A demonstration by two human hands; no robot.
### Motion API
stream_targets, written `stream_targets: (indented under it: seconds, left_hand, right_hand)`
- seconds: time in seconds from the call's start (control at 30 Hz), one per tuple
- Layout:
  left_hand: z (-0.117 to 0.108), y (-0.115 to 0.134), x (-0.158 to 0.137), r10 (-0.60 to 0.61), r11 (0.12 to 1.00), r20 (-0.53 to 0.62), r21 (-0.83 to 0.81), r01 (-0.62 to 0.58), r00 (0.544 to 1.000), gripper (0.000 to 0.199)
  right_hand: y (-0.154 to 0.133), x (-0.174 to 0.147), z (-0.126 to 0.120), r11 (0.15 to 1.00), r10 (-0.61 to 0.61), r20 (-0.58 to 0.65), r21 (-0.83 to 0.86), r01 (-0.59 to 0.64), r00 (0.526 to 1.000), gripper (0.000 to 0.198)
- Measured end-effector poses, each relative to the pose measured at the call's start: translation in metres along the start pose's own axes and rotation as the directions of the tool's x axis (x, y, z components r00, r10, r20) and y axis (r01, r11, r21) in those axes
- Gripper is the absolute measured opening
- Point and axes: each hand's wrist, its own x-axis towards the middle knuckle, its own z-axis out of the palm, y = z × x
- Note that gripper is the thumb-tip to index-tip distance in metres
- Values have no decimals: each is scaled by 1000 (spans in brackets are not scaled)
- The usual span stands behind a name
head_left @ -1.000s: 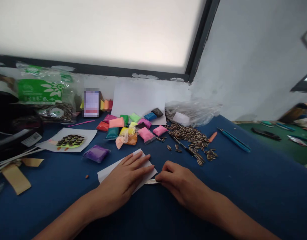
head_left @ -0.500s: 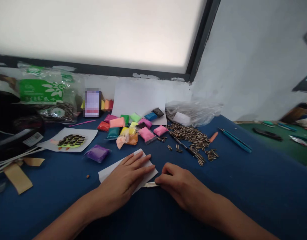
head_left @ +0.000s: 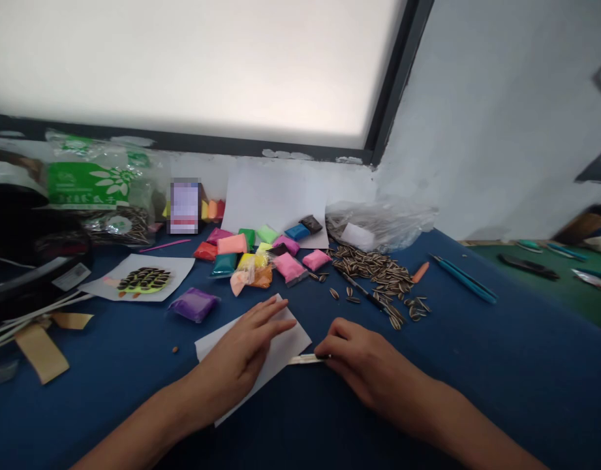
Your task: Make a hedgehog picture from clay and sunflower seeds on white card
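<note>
A sheet of white paper (head_left: 286, 339) lies at an angle on the blue tabletop near me. My left hand (head_left: 244, 346) rests over it with the fingers stretched out and the thumb apart. To the right of the sheet, my right hand (head_left: 361, 359) is closed in a pinch on a slim white tool (head_left: 304, 359), like a narrow craft knife. Its far end reaches the paper's right edge; the rest is hidden in my fingers. Beyond the paper lies a purple clay packet (head_left: 195, 305).
Several coloured clay packets (head_left: 231, 244) lie at the back, left of a heap of sunflower seeds (head_left: 373, 264) with a black pen (head_left: 363, 290). Blue tweezers (head_left: 464, 277) lie at right. A seed-covered clay picture (head_left: 143, 279) and a green seed bag (head_left: 92, 186) are at left.
My right hand and the slim white tool have shifted a little to the right. The fingers of my left hand have drawn back slightly, showing more of the paper. The view has tilted slightly.
</note>
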Motion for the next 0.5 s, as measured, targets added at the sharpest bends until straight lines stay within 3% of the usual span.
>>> stream_targets:
  seconds: [0.27, 0.5]
  left_hand:
    - [-9, 10, 7, -242, 954, -215, -229, 192, 946, 27]
    - [-10, 14, 8, -327, 902, -245, -368, 225, 913, 23]
  right_hand:
    - [14, 1, -4, 993, 101, -111, -43, -107, 989, 22]
    - [19, 3, 0, 985, 133, -164, -85, -149, 977, 21]
